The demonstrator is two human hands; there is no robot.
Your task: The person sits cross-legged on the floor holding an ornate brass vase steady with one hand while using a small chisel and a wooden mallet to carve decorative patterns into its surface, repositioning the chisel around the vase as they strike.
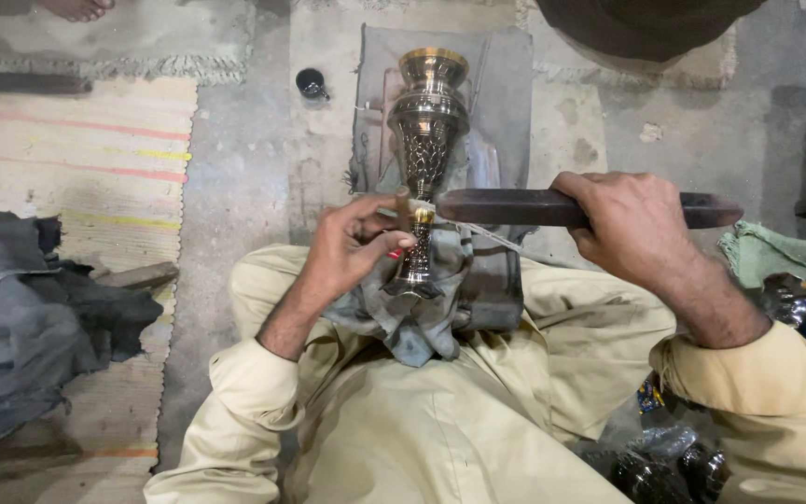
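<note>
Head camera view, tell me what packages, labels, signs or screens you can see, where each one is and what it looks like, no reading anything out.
Possible wrapper: lower right, beside the right sleeve; a small crumpled piece in blue, yellow and red, too small to tell for sure.
Clear plastic bag: lower right, just below it; crinkled, see-through, unprinted.
No signs, screens or labels in view; the metal vase carries only an engraved pattern.

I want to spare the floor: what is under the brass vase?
A crumpled grey cloth over a grey pad lies under the brass vase; the floor beneath is covered.
</note>
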